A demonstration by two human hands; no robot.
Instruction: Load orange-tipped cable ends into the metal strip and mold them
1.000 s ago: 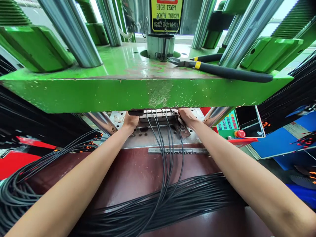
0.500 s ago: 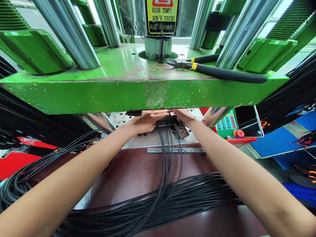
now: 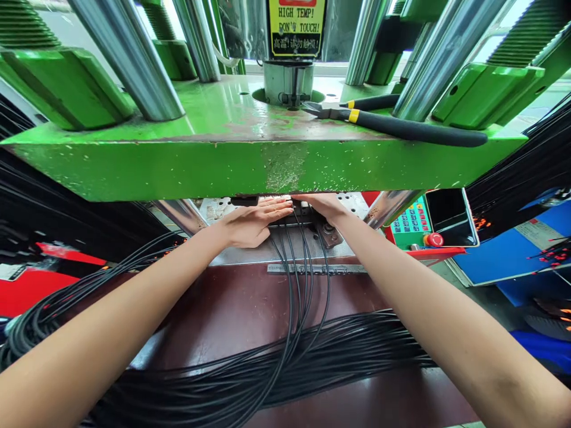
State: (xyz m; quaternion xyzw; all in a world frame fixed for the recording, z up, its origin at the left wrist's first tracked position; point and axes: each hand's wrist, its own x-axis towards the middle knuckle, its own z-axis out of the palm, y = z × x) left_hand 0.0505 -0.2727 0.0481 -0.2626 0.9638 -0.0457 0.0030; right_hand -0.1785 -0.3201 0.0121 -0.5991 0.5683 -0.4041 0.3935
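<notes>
Under the green press plate (image 3: 187, 169), my left hand (image 3: 252, 224) lies over the front of a dark metal mold (image 3: 292, 219), fingers stretched out to the right and thumb lower and apart. Several thin black cables (image 3: 306, 261) run out of the mold beneath its fingertips and down toward me. From the other side, my right hand (image 3: 328, 207) reaches in at the mold's back right. The plate's edge covers part of its fingers, and what they touch is hidden. A bolted metal clamp (image 3: 330, 236) sits just below the right hand.
Black-handled cutters (image 3: 379, 120) rest on top of the plate. A thick bundle of black cables (image 3: 348, 348) crosses the dark red table (image 3: 232, 309). A steel ruler (image 3: 279, 269) lies along the press bed's front edge. At right stands a control panel (image 3: 408, 220) with a red button (image 3: 433, 239).
My left hand has shifted slightly left and its fingers have spread out. More cables show separately at the mold's front. The right hand stays near the same place; the view has tilted slightly.
</notes>
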